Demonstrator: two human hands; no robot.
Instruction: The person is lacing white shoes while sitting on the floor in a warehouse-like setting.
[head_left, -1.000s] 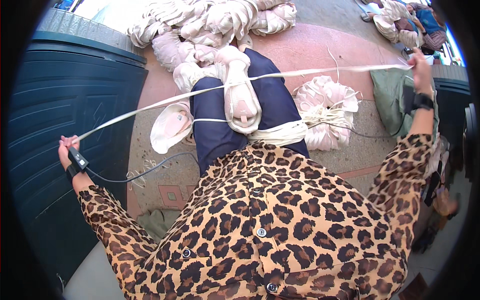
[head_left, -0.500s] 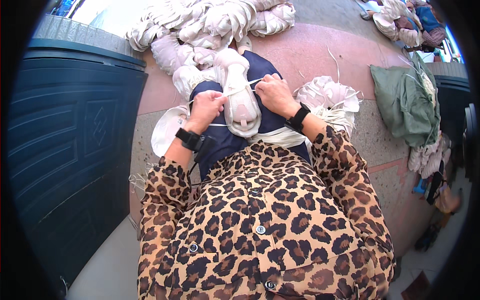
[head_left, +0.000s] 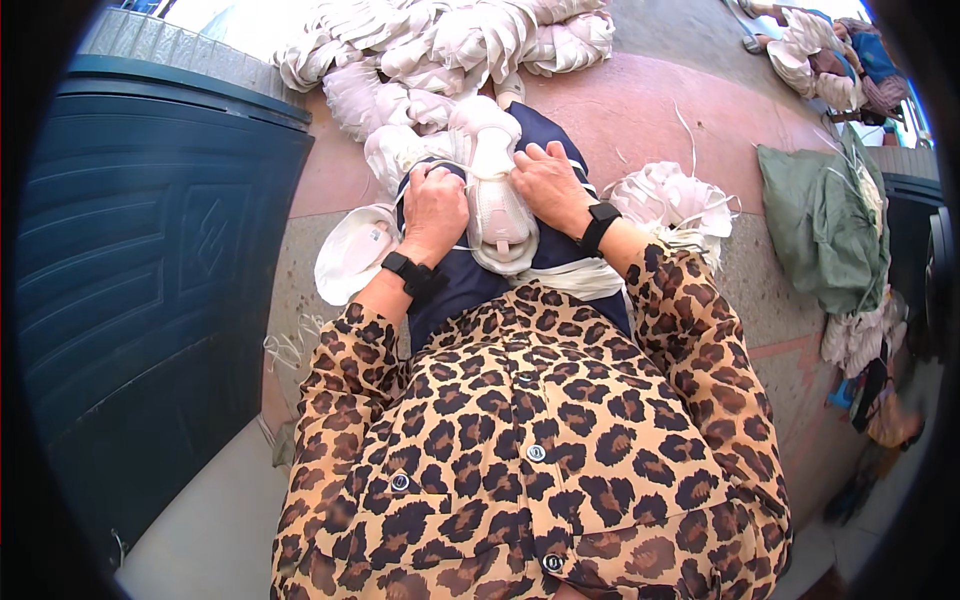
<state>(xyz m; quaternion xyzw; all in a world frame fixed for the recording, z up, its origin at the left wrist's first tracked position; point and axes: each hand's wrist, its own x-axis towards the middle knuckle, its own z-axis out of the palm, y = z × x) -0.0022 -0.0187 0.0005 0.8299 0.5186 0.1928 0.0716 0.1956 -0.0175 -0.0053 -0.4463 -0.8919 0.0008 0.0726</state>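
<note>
Across my lap lies a long bundle of white and pale pink shoe uppers [head_left: 502, 215], toe end toward me. A thin white cord [head_left: 455, 166] crosses its middle. My left hand [head_left: 437, 212] is closed on the cord at the bundle's left side, knuckles up. At the right side, my right hand [head_left: 553, 190] is closed with curled fingers close against the uppers, where the cord runs into it. The fingertips of both hands are partly hidden. Beside my left wrist rests a loose white shoe upper [head_left: 352, 255].
A large heap of tied uppers [head_left: 440, 45] lies beyond my feet. Another bundle [head_left: 670, 200] sits at my right, and a green sack [head_left: 825, 225] stands farther right. A dark blue door [head_left: 150, 260] borders the left. People are at the right edge, with bundles at the top right.
The cord was stretched between my raised hands over the bundle. Now both hands are lower, at its sides, and the left is turned knuckles up. The view has shifted slightly.
</note>
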